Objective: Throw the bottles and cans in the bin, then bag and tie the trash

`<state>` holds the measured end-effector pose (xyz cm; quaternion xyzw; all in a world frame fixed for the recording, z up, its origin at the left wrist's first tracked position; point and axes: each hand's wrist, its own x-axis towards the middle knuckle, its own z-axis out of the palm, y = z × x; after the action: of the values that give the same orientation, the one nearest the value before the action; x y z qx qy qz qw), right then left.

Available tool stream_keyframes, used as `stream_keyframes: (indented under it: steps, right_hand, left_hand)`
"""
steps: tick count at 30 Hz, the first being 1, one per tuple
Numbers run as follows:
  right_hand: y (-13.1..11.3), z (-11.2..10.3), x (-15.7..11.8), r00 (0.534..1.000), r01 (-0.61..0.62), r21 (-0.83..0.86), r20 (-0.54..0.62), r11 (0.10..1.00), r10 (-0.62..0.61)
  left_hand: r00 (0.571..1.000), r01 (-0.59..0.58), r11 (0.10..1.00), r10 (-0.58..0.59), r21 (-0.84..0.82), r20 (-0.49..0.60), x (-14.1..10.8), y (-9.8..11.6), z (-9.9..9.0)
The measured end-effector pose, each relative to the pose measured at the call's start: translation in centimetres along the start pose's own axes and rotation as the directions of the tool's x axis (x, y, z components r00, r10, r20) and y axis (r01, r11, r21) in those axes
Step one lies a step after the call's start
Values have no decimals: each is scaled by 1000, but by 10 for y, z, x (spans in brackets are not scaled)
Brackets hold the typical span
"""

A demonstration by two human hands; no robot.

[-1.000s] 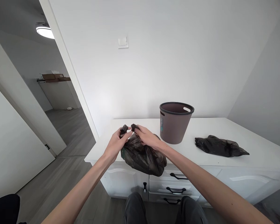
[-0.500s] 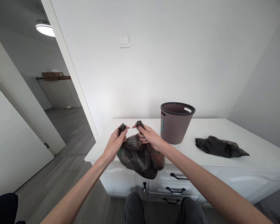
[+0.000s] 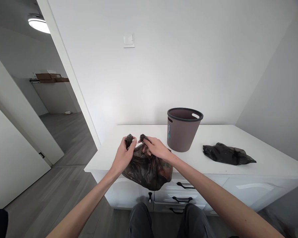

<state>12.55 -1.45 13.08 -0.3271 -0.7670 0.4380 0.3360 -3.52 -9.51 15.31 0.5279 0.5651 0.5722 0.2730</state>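
Observation:
A filled, dark translucent bag [image 3: 149,172] hangs between my hands at the front edge of the white cabinet top. My left hand [image 3: 125,150] is closed on one gathered end of it. The other twisted end is pinched in my right hand [image 3: 156,147], a short gap away from the left. The bag's contents show only as dull patches through the plastic. Right of my hands stands a brownish-purple bin [image 3: 182,134], upright, with a dark rim. Farther right, a crumpled black bag [image 3: 228,154] lies flat.
The white cabinet [image 3: 238,132] has black handles on its front, above my knees. A light switch [image 3: 128,40] is on the wall behind. At the left are an open doorway and a white door [image 3: 12,158], with cardboard boxes [image 3: 48,77] in the room beyond.
My hands have come slightly closer together, and the bag ends have dropped a little with them. The whole view has shifted slightly, so the bin and the black bag appear farther left.

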Motion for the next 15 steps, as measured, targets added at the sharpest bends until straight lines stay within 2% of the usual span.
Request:
stream_keyframes:
  steps: [2,4,6,8,11,15]
  right_hand:
    - [-9,-3,-3,995,93,-82,-20,992,-95]
    - [-16,-4,-7,989,146,-196,18,970,-146]
    - [-17,-6,-11,985,170,-228,76,959,-157]
    - [-14,-10,-14,985,156,-163,94,974,-142]
    - [-5,-22,-18,992,87,35,87,996,-90]
    - [6,-40,-26,980,16,214,191,977,-58]
  left_hand:
    - [999,27,1000,-28,-10,-39,-1,1,9]
    - [998,61,998,-61,-22,1,-1,3,17]
    - [995,79,997,-77,-26,69,1,4,22]
    - [994,79,996,-75,-41,78,3,4,26]
    - [998,70,993,-70,-94,4,5,3,29]
    - [998,44,987,-52,-151,-47,9,2,31]
